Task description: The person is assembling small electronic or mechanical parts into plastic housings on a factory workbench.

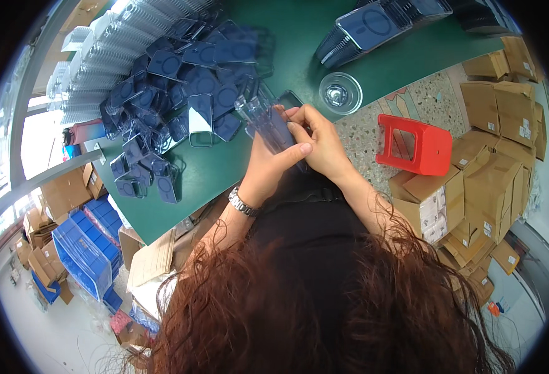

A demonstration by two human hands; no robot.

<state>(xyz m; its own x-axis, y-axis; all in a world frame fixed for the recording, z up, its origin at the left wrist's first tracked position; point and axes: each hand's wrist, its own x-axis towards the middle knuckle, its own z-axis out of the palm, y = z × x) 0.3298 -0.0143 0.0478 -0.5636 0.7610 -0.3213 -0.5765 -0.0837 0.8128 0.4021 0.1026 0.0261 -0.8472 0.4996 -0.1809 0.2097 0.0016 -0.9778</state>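
Note:
My left hand [273, 167] wraps a stack of clear phone cases [268, 121] from below, thumb across the front. My right hand [321, 140] pinches the same stack from the right, fingertips on its upper edge. A metal watch [243, 202] sits on my left wrist. The stack is held just above the near edge of the green table [218, 171]. A heap of loose blue-backed phone cases [181, 87] lies on the table to the left of my hands.
Rows of stacked clear cases [109, 50] line the table's far left. Another case stack [365, 31] and a clear round dish [340, 93] lie at the far right. A red plastic stool [415, 143], cardboard boxes [493, 156] and blue crates [87, 249] stand on the floor.

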